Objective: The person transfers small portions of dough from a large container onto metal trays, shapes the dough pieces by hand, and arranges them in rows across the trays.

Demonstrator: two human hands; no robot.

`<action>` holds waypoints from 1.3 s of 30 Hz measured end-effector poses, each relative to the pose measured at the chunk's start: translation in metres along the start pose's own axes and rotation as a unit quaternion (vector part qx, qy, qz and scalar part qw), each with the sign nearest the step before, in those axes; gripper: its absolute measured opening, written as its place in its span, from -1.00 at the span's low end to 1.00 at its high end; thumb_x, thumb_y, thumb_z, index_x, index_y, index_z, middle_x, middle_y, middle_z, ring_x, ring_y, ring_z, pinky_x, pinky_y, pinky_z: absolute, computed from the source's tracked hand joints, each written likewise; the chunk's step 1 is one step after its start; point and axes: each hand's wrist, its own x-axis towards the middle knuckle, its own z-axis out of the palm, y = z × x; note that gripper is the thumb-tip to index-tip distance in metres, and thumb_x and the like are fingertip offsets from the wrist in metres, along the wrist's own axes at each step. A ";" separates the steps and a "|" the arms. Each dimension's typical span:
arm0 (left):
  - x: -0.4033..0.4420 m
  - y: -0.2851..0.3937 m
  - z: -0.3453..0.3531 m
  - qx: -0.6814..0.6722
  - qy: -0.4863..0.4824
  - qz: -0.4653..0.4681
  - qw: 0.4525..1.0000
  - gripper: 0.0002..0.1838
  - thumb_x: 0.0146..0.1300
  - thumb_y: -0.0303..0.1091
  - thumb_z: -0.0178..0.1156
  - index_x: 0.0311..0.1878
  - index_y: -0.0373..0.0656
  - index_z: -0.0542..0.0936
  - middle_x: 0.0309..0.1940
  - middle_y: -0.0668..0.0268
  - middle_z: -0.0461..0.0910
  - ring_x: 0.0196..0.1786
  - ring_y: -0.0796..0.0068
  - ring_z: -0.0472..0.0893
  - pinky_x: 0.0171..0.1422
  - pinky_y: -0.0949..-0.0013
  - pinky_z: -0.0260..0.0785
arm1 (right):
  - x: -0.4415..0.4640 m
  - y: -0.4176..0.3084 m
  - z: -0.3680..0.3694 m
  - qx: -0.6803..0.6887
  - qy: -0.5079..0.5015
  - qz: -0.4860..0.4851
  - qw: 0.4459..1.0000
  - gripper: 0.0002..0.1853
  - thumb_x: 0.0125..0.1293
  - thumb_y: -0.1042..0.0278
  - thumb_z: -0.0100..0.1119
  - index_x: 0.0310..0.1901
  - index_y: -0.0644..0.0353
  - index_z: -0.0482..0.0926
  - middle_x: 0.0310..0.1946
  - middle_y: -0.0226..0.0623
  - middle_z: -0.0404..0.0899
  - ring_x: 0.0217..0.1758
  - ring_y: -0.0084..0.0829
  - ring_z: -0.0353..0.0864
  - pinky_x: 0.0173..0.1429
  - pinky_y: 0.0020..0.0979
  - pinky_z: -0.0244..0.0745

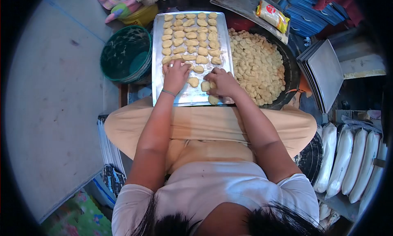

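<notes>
A shiny metal tray (157,88) lies across my lap, with rows of pale yellow dough pieces (191,42) on its far part. My left hand (176,76), wearing a ring and a thin bracelet, has its fingers curled down on a dough piece at the near end of the rows; the fingertips partly hide it. On the tray's right side my right hand (223,83) bends its fingers around a dough piece (205,86). One loose dough piece (193,82) sits between my hands, and another (213,99) rests by the near edge.
To the right stands a wide dark pan (290,78) heaped with dough pieces (258,68). A green bucket (126,53) is on the left. Stacked metal trays (323,74) lean at right, above white filled bags (340,162). A yellow packet (272,15) lies on a board (241,8) behind.
</notes>
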 end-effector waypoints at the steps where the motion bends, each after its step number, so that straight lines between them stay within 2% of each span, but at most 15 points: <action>1: -0.001 0.005 0.000 -0.003 0.019 -0.006 1.000 -0.78 0.16 -0.28 0.28 -0.10 0.05 0.69 -0.13 0.38 0.58 0.09 0.32 0.47 0.20 0.09 0.12 | -0.003 0.003 0.003 0.012 0.010 0.012 1.000 -0.56 -0.01 0.03 0.43 -0.06 -0.05 0.64 0.03 -0.36 0.47 0.25 -0.16 0.39 0.24 -0.04 0.27; 2: -0.002 0.008 -0.002 -0.004 0.039 -0.013 0.999 -0.76 0.17 -0.26 0.28 -0.08 0.05 0.68 -0.12 0.35 0.57 0.10 0.30 0.46 0.20 0.08 0.12 | -0.004 0.005 0.005 0.023 0.020 0.023 0.999 -0.57 -0.01 0.03 0.44 -0.08 -0.04 0.65 0.01 -0.35 0.48 0.23 -0.16 0.40 0.24 -0.04 0.27; 3: -0.001 0.010 -0.006 -0.014 -0.001 -0.011 1.000 -0.75 0.17 -0.25 0.28 -0.07 0.04 0.68 -0.12 0.34 0.57 0.11 0.29 0.45 0.20 0.08 0.12 | -0.004 0.009 0.007 0.034 0.029 0.032 0.998 -0.57 -0.01 0.04 0.44 -0.09 -0.03 0.65 -0.01 -0.35 0.49 0.22 -0.17 0.41 0.24 -0.04 0.27; 7: -0.010 0.020 -0.020 -0.041 -0.132 0.005 0.990 -0.75 0.18 -0.22 0.28 -0.07 0.01 0.66 -0.12 0.30 0.56 0.11 0.24 0.46 0.22 0.06 0.12 | 0.010 0.030 0.015 0.174 0.216 0.090 0.957 -0.62 0.06 0.05 0.40 -0.19 0.15 0.66 -0.22 -0.19 0.59 -0.06 -0.13 0.58 0.03 -0.16 0.48; 8: -0.013 0.023 -0.021 -0.045 -0.155 0.014 0.987 -0.76 0.19 -0.21 0.27 -0.09 0.00 0.66 -0.14 0.31 0.56 0.10 0.24 0.47 0.22 0.06 0.12 | 0.015 0.034 0.015 0.146 0.219 0.100 0.960 -0.57 0.08 0.03 0.39 -0.17 0.22 0.65 -0.25 -0.13 0.62 -0.15 -0.11 0.63 -0.07 -0.20 0.54; 11: -0.017 0.027 -0.020 -0.070 -0.190 -0.007 0.979 -0.78 0.15 -0.25 0.30 -0.14 -0.05 0.67 -0.15 0.28 0.58 0.06 0.26 0.51 0.16 0.12 0.18 | 0.019 0.024 0.002 0.119 0.147 0.174 0.966 -0.56 0.08 0.05 0.40 -0.14 0.21 0.60 -0.21 -0.13 0.65 -0.11 -0.12 0.65 -0.05 -0.17 0.54; 17: -0.031 0.016 -0.038 -0.040 -0.177 -0.002 0.983 -0.78 0.09 -0.40 0.24 -0.16 -0.09 0.67 -0.21 0.28 0.60 0.01 0.23 0.54 0.10 0.13 0.27 | 0.000 0.020 0.016 0.131 0.199 0.149 0.960 -0.59 0.11 0.13 0.38 -0.09 0.17 0.51 -0.24 -0.14 0.67 -0.15 -0.08 0.68 -0.10 -0.15 0.54; 21: -0.034 0.002 -0.056 0.005 -0.165 -0.119 0.979 -0.77 0.06 -0.43 0.22 -0.16 -0.13 0.66 -0.19 0.21 0.61 0.01 0.17 0.55 0.16 0.12 0.31 | -0.011 0.027 0.014 0.216 0.224 0.148 0.939 -0.69 0.08 0.34 0.34 -0.14 0.16 0.52 -0.33 -0.16 0.64 -0.24 -0.16 0.66 -0.15 -0.22 0.53; 22: -0.037 -0.004 -0.055 -0.002 -0.130 -0.121 0.984 -0.76 0.08 -0.42 0.24 -0.15 -0.15 0.66 -0.18 0.19 0.61 -0.01 0.12 0.56 0.12 0.10 0.36 | -0.015 0.021 0.007 0.227 0.182 0.184 0.939 -0.72 0.09 0.41 0.34 -0.17 0.24 0.52 -0.36 -0.23 0.61 -0.28 -0.33 0.64 -0.12 -0.36 0.54; 26: -0.038 -0.006 -0.055 -0.030 -0.116 -0.148 0.982 -0.74 0.07 -0.41 0.29 -0.12 -0.18 0.65 -0.16 0.16 0.60 -0.01 0.07 0.57 0.09 0.10 0.42 | -0.008 -0.004 0.013 0.250 0.271 0.009 0.929 -0.73 0.07 0.45 0.28 -0.14 0.23 0.58 -0.21 -0.06 0.60 -0.19 -0.12 0.65 -0.08 -0.23 0.55; 29: -0.039 -0.003 -0.061 -0.038 -0.131 -0.136 0.981 -0.71 0.06 -0.41 0.32 -0.10 -0.16 0.64 -0.14 0.17 0.59 -0.01 0.08 0.58 0.10 0.11 0.43 | 0.006 -0.017 0.010 0.181 0.218 0.016 0.959 -0.74 0.07 0.40 0.27 -0.16 0.21 0.60 -0.20 -0.05 0.61 -0.13 -0.06 0.64 -0.03 -0.20 0.55; 30: -0.041 -0.006 -0.059 -0.041 -0.142 -0.144 0.978 -0.71 0.05 -0.41 0.32 -0.10 -0.14 0.64 -0.12 0.19 0.58 0.00 0.10 0.57 0.12 0.11 0.42 | 0.012 -0.011 0.010 0.127 0.143 0.043 0.981 -0.74 0.06 0.36 0.25 -0.18 0.20 0.63 -0.18 -0.04 0.63 -0.10 -0.04 0.64 0.01 -0.18 0.53; 33: -0.043 -0.016 -0.055 -0.050 -0.133 -0.153 0.978 -0.72 0.04 -0.46 0.29 -0.11 -0.10 0.65 -0.14 0.20 0.58 -0.01 0.12 0.58 0.12 0.12 0.43 | 0.015 0.005 0.013 0.172 0.170 0.098 0.965 -0.74 0.06 0.34 0.26 -0.18 0.19 0.64 -0.19 -0.04 0.64 -0.09 -0.05 0.64 0.02 -0.18 0.53; 37: -0.043 -0.017 -0.052 -0.067 -0.091 -0.133 0.985 -0.75 0.07 -0.52 0.25 -0.13 -0.15 0.66 -0.15 0.15 0.59 -0.03 0.06 0.59 0.09 0.13 0.46 | 0.015 0.021 0.020 0.236 0.155 0.053 0.958 -0.71 0.11 0.30 0.26 -0.12 0.16 0.64 -0.17 -0.08 0.64 -0.08 -0.08 0.65 0.02 -0.20 0.54; 39: -0.043 -0.019 -0.052 -0.075 -0.075 -0.132 0.986 -0.75 0.08 -0.55 0.24 -0.13 -0.18 0.67 -0.15 0.13 0.59 -0.04 0.04 0.59 0.08 0.14 0.46 | -0.001 0.008 0.012 0.182 0.148 0.076 0.969 -0.67 0.10 0.27 0.31 -0.08 0.16 0.62 -0.17 -0.09 0.65 -0.08 -0.09 0.66 0.02 -0.21 0.54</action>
